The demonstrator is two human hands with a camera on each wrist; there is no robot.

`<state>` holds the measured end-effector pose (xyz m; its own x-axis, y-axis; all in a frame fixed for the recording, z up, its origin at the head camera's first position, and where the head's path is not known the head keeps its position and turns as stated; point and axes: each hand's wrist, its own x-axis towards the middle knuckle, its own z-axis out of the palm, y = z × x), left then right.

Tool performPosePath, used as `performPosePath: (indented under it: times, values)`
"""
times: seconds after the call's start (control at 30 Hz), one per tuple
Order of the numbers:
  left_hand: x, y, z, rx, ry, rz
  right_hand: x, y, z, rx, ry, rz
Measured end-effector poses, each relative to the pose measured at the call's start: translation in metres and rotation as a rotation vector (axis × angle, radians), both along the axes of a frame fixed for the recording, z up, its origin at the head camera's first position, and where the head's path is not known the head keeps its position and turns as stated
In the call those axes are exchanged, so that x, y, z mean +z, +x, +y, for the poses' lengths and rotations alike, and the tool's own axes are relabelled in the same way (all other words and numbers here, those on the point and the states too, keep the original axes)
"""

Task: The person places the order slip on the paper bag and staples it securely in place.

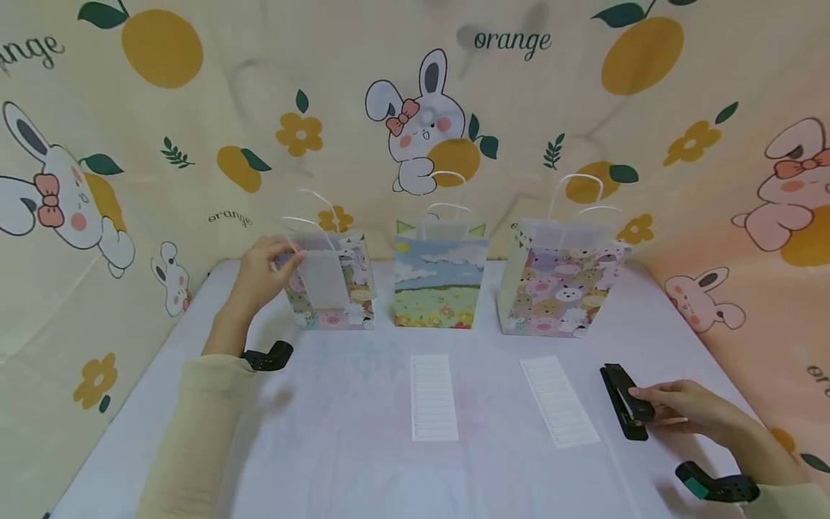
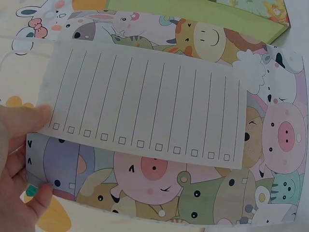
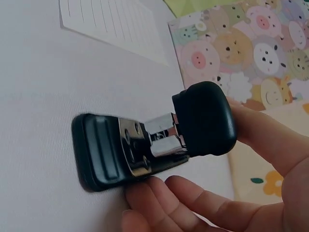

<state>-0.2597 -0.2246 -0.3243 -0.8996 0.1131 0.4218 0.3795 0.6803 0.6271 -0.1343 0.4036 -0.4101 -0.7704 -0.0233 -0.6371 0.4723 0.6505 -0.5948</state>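
Observation:
My left hand (image 1: 261, 272) pinches the top of a lined paper slip (image 1: 326, 282) with small checkboxes against the upper edge of the left gift bag (image 1: 331, 318). In the left wrist view the slip (image 2: 145, 106) lies over the bag's cartoon-animal print (image 2: 207, 193), the thumb on its end. At the right, my right hand (image 1: 703, 412) grips a black stapler (image 1: 624, 400) by its rear half. The right wrist view shows the stapler (image 3: 205, 121) end-on, its arm raised from the base, fingers along the base. Whether it is lifted off the table cannot be told.
A landscape-print gift bag (image 1: 437, 292) stands in the middle, another animal-print bag (image 1: 560, 292) on its right. Two more lined slips (image 1: 433, 398) lie in front, the right one (image 1: 560, 401) slanted. Printed cloth (image 1: 350, 86) hangs behind the white table (image 1: 337, 447).

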Motion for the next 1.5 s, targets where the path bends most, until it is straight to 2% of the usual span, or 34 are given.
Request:
performPosePath:
  times: [0.17,0.4,0.53,0.73,0.97,1.23,1.4,1.5]
  values:
    - [0.001,-0.001,0.0,-0.004,-0.018,0.02,0.0,0.0,-0.006,-0.029,0.019,-0.018]
    - [0.004,-0.003,0.0,0.003,-0.021,-0.034,0.001,0.0,-0.012,-0.031,0.034,-0.024]
    - [0.002,-0.001,0.0,0.009,-0.021,-0.036,-0.001,-0.002,-0.019,-0.034,0.039,-0.035]
    - [0.0,-0.001,-0.001,0.019,-0.028,-0.046,-0.004,-0.006,-0.028,-0.026,0.1,-0.04]
    - [-0.001,-0.002,-0.002,0.013,-0.034,-0.021,-0.003,-0.009,-0.029,-0.007,0.103,-0.034]
    - [-0.002,-0.003,-0.001,-0.004,-0.033,0.007,0.002,-0.005,-0.03,0.028,0.115,-0.019]
    - [-0.002,-0.004,0.0,-0.003,-0.035,0.04,0.01,-0.007,-0.031,0.016,0.042,0.012]
    - [-0.002,-0.004,-0.001,0.0,-0.036,0.036,0.013,-0.009,-0.035,0.008,-0.009,0.016]
